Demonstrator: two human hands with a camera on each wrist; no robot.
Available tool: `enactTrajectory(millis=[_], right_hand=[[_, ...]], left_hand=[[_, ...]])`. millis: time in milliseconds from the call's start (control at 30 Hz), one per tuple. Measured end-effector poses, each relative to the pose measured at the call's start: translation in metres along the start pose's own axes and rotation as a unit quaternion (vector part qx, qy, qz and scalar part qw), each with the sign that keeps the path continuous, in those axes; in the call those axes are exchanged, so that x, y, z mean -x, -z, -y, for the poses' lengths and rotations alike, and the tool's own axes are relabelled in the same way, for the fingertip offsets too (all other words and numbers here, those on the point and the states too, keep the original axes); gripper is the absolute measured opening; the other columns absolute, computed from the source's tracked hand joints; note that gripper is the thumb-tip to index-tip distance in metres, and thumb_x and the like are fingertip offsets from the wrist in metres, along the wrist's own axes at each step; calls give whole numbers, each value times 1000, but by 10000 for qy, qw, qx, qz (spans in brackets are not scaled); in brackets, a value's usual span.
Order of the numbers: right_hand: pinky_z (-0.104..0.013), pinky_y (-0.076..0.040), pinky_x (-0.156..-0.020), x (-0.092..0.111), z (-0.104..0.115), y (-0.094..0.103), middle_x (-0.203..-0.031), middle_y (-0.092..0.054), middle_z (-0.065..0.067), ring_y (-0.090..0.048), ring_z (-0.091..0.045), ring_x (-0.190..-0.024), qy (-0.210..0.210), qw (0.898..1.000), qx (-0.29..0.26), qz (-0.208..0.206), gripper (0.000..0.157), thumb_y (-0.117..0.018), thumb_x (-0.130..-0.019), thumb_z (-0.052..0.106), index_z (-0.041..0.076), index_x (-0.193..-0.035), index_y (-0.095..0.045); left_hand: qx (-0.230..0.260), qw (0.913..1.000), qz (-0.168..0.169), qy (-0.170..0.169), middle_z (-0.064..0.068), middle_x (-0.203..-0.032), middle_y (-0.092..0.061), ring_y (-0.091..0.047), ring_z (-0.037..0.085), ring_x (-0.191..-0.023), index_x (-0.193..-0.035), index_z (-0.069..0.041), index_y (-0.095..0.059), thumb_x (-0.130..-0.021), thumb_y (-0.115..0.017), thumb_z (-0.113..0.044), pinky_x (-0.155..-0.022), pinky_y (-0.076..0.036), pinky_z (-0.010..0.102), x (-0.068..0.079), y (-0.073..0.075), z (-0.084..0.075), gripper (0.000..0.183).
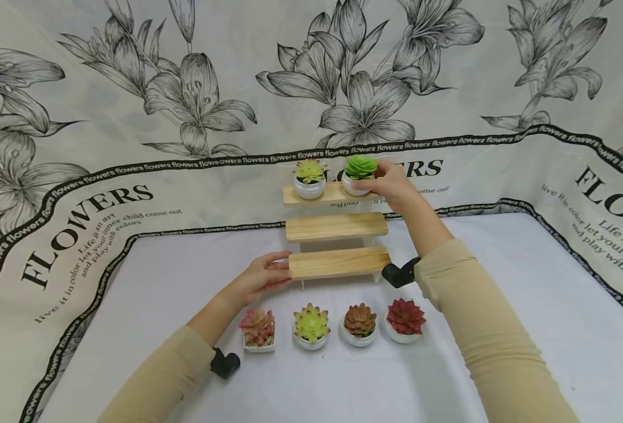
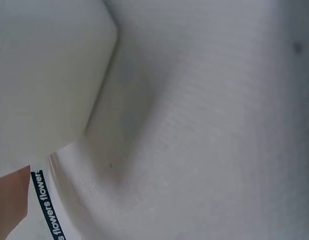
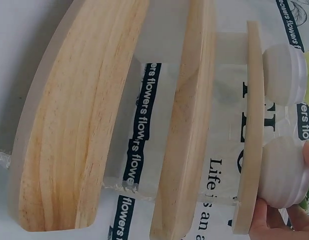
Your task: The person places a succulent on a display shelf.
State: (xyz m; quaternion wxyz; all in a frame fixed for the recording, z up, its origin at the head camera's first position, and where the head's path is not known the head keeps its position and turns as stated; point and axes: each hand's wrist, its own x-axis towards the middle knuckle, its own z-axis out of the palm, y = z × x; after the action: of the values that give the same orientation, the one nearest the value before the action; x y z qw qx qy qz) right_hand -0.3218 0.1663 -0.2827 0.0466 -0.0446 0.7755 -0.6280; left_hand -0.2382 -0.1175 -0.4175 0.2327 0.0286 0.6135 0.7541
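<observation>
My right hand grips a bright green succulent in a round white pot at the right part of the top shelf. In the right wrist view that white pot meets the shelf board, with fingertips around it. Left of it on the same shelf stands a yellow-green succulent in a white pot. My left hand holds the left end of the lowest wooden shelf, fingers above and below the board. Between them lies the middle shelf.
In front of the stand, a row of potted succulents sits on the white table: pink, yellow-green, brown and dark red. A flower-printed cloth hangs behind. The left wrist view shows mostly blurred white surfaces.
</observation>
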Motion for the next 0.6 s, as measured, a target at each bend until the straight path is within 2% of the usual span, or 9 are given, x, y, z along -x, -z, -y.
enactTrajectory(millis=[100, 367, 600], right_hand=[[-38, -44, -97, -1, -1, -1, -124, -45, -14, -47, -24, -109, -11, 10000, 22, -2, 69, -69, -82, 3, 1, -141, -34], [-41, -40, -101, 1, -2, 3, -135, -39, -19, -41, -29, -120, -76, 9999, 148, 14, 72, -71, -82, 9, 3, -142, -33], [-42, -36, -105, 6, -2, 11, -141, -32, -21, -34, -32, -127, 4, 9988, 470, 167, 77, -69, -83, 10, 2, -146, -25]], left_hand=[[-81, 9997, -192, 146, 24, -127, -47, -60, 16, -94, -142, 2, -33, -88, -53, 11, -88, -51, 29, -1, -3, -2, 58], [-85, 9998, -169, 104, 19, -122, -50, -59, 14, -91, -141, 3, -33, -88, -52, 11, -85, -52, 26, -2, -3, -1, 57], [-41, 9997, -189, 115, 19, -122, -50, -60, 14, -91, -141, 3, -32, -88, -52, 11, -84, -53, 26, -1, -4, -1, 57]])
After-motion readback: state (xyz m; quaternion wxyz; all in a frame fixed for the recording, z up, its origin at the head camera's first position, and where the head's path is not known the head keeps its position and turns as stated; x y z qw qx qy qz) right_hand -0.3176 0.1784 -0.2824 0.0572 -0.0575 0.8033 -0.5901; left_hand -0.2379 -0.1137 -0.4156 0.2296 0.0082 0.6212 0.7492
